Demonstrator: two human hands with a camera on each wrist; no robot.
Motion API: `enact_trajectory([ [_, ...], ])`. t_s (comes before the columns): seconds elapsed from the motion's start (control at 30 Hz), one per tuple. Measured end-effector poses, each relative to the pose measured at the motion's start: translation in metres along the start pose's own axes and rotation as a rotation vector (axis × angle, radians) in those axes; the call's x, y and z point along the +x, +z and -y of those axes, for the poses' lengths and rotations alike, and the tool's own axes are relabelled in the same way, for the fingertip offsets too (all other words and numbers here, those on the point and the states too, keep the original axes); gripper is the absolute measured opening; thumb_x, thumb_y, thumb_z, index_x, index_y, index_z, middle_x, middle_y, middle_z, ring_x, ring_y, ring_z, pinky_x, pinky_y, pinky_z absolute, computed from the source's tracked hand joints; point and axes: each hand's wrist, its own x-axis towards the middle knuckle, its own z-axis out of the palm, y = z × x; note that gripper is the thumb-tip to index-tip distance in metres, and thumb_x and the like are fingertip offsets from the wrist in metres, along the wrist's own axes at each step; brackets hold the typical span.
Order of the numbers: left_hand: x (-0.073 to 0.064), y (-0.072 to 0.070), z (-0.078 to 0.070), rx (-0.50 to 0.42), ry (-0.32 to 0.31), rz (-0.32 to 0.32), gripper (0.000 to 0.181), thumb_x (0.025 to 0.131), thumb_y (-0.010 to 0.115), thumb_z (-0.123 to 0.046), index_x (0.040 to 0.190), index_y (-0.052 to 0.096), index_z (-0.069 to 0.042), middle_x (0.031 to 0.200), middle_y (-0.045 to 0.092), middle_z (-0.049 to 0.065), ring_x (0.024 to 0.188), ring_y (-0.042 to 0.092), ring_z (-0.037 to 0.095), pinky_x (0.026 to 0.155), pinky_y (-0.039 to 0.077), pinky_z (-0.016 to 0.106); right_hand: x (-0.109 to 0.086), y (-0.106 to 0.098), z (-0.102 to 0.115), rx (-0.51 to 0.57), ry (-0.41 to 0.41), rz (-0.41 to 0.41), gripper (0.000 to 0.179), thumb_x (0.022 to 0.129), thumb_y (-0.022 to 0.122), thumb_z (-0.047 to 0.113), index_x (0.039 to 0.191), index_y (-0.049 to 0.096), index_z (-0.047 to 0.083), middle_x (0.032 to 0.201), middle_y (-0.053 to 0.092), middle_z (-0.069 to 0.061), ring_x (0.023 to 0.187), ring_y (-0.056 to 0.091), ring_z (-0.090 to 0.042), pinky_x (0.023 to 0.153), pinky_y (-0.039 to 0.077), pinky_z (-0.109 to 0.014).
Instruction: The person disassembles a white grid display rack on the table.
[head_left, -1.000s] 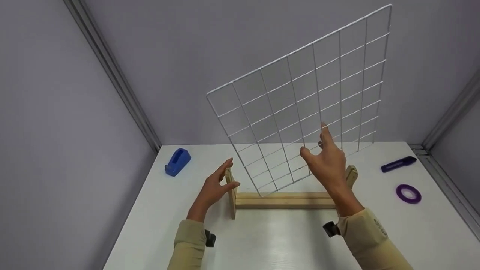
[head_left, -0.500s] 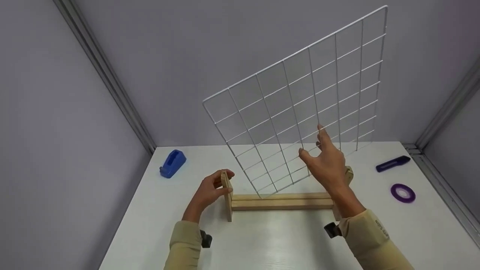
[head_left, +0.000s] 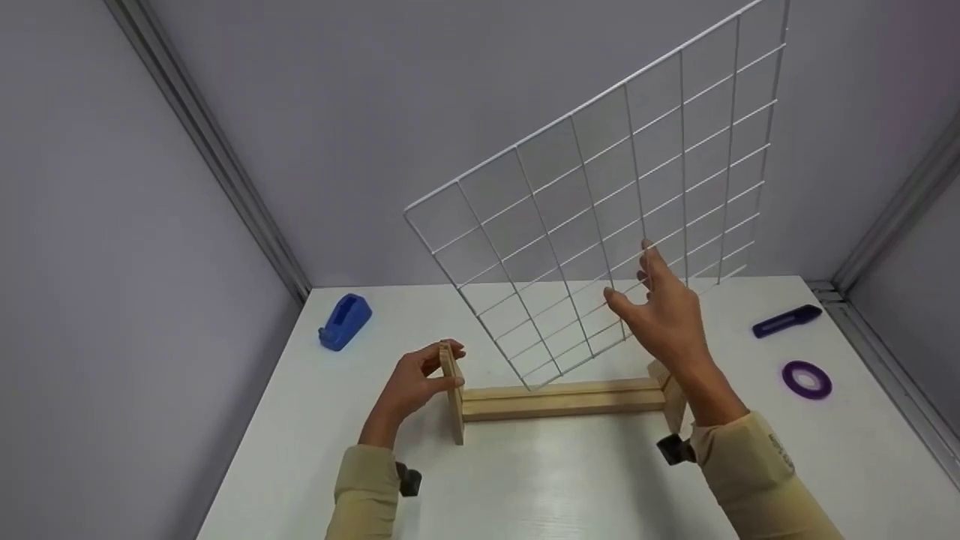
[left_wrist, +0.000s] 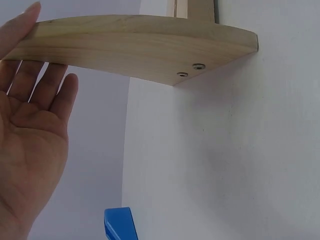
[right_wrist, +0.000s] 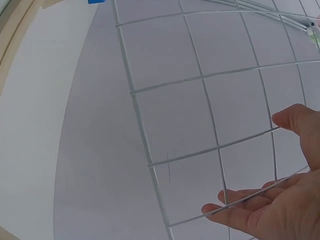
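Note:
A wooden stand lies low on the white table, its crossbar [head_left: 562, 403] joining two end boards. My left hand [head_left: 411, 379] pinches the top of the left end board [head_left: 454, 394] between thumb and fingers. In the left wrist view two screws [left_wrist: 198, 66] show in that board [left_wrist: 125, 42]. My right hand [head_left: 666, 319] holds a white wire grid panel [head_left: 593, 205] tilted above the stand, thumb and fingers on its wires. The panel's lower left corner overlaps the crossbar in the head view; whether they touch I cannot tell. My right forearm partly hides the right end board [head_left: 673, 397].
At the table's back left stands a blue tape dispenser [head_left: 346, 322]. To the right lie a dark blue slotted tool [head_left: 786, 321] and a purple ring [head_left: 807, 380]. Grey walls [head_left: 360, 150] rise behind and at both sides.
My left hand has closed onto the left end board. The stand's right end has swung slightly away and its right board has turned. The grid panel's right side has risen a little with my right hand.

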Motion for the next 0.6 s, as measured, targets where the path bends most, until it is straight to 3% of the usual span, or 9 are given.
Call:
enact_trajectory([
  [0.33,-0.008,0.008,0.005,-0.054,-0.007,-0.087,0.056,0.086,0.082,-0.016,0.138,0.061,-0.009,0.136,0.067,0.010,0.137,0.056,0.032,0.113,0.043,0.054,-0.002,-0.014,-0.008,0.071,-0.018,0.036,0.084,0.098,0.068,0.027,0.164,0.017,0.016,0.160,0.038,-0.025,0.142,0.044,-0.047,0.111,0.043,-0.061],
  [0.6,-0.014,0.014,0.011,-0.056,-0.040,-0.173,0.055,0.085,0.082,-0.018,0.137,0.064,-0.020,0.137,0.067,0.004,0.138,0.055,0.027,0.114,0.042,0.050,-0.004,-0.019,-0.012,0.027,0.022,0.067,0.085,0.098,0.068,0.027,0.163,0.015,0.009,0.160,0.037,-0.025,0.141,0.044,-0.049,0.112,0.042,-0.060],
])
